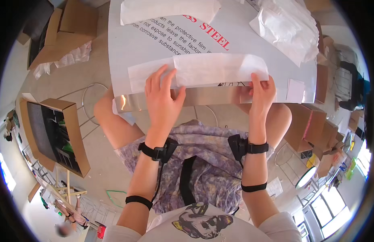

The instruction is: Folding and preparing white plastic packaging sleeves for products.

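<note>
Looked like some kind of workshop or packing room to me, not a home. Open cardboard boxes (74, 22) were scattered all over the bare floor (100, 149), more boxes (312, 125) stacked by the window (336, 209). The steel table (203, 97) wore its protective film (162, 40), with crumpled wrapping (288, 28) on top.
</note>
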Available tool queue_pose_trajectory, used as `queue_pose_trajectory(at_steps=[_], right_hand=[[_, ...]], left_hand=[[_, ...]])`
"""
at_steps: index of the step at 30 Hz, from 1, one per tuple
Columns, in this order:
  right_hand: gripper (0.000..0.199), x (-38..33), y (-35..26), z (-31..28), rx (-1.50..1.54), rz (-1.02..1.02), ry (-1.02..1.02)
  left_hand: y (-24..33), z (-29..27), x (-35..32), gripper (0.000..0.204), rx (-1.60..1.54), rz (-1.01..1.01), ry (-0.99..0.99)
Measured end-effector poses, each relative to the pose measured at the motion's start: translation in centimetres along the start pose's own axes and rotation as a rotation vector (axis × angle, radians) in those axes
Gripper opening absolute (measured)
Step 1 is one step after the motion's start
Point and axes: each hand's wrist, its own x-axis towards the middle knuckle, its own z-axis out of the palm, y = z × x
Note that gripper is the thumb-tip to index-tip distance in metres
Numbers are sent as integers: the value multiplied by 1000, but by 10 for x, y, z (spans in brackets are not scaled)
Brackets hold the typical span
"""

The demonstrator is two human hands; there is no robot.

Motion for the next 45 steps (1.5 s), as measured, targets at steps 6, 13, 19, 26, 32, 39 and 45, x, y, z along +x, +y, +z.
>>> queue_pose_trajectory(at_steps=[6,13,19,26,32,39,45], right_hand=[[36,8,23,-6,-186,-187,33],[53,-30,-5,14,-408,-584,216],[52,-48,-7,82,-327,-895,-262],[51,-58,-2,124,-630,-1050,-363],[52,-50,14,140,-792,-1077,-325],[50,-50,10,136,-658,-1024,-362],[37,-83,-46,94,119,-311,-399]], left_hand=[[2,4,2,49,21,9,23],[-1,-13,7,55,-54,-16,51],[-25,-51,6,46,44,-147,170],[-38,-71,13,26,166,-549,17],[-53,-58,19,25,66,-594,-25],[-28,-59,27,22,-410,-678,155],[19,-35,25,41,-388,-302,321]])
